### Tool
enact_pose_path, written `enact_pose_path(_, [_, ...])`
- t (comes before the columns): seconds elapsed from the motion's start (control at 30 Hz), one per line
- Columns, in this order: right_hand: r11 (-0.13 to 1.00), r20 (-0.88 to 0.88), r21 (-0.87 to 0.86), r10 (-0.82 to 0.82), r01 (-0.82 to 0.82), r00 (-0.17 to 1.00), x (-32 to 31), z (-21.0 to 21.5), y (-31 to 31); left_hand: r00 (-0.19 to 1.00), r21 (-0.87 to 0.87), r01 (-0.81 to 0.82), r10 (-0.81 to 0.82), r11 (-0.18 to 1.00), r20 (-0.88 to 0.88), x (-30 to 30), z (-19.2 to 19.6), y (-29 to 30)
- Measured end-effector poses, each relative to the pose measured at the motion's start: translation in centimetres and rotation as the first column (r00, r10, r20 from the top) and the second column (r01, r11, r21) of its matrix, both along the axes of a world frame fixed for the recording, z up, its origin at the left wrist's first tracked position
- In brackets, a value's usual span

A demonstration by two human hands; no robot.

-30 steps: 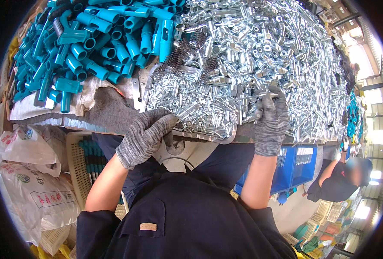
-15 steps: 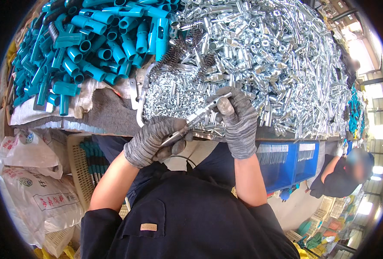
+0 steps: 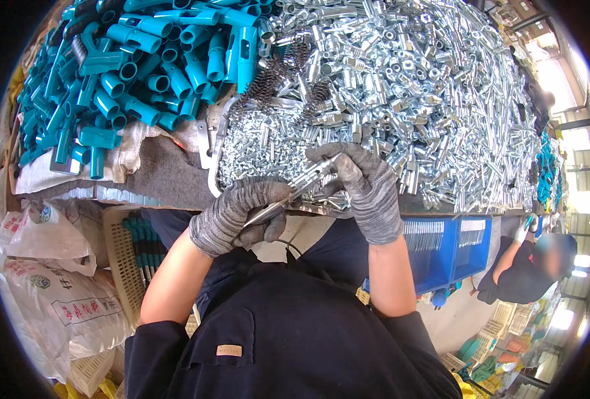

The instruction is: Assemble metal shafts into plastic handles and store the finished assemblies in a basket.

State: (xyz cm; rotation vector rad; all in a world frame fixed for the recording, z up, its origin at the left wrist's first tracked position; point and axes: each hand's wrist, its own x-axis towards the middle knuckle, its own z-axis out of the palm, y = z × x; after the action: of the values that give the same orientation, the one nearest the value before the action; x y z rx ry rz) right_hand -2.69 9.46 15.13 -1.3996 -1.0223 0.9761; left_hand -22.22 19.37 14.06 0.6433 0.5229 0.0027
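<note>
Both hands have drawn closer together since half a second ago, and the silver part between them now sits more level at the near edge of the desk [image 3: 175, 176]. Gloved in grey knit, the left hand [image 3: 238, 216] is curled tight around the lower end of a slim metal rod [image 3: 268, 211], its fingers closed on it. Just to its right, the right hand [image 3: 361, 183] pinches a short ribbed metal sleeve [image 3: 315, 174] between thumb and fingertips, holding it in line with the rod's upper end; the two pieces look touching or already partly engaged, though the exact joint is hidden by the fingers. Judging by this, the step in hand is fitting the sleeve onto the rod, and the next move calls for keeping both pieces on one axis while pressing or turning them together. Beyond the hands, a big heap of silver metal fittings [image 3: 401, 86] covers the right and far side of the desk, and a pile of teal plastic tubes [image 3: 128, 73] lies at far left.
</note>
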Motion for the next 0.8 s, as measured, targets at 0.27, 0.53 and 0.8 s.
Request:
enact_pose_path(0.27, [0.998, -0.144, 0.003, -0.063, 0.064, 0.988, -0.4, -0.9, 0.9, 0.969, 0.521, -0.054, 0.170, 0.852, -0.177, 0.6, 2.8, -0.3])
enact_pose_path(0.53, [0.998, -0.174, 0.005, -0.065, 0.067, 0.983, -1.0, -1.6, 2.8, 0.947, 0.527, -0.252, 0.320, 0.811, -0.040, 0.2, -0.6, 0.3])
enact_pose_path(0.8, [0.996, 0.707, 0.086, -0.050, -0.016, 0.706, 0.4, 3.0, 11.0, 0.928, 0.699, -0.107, 0.323, 0.707, -0.185, 0.7, -3.2, 1.9])
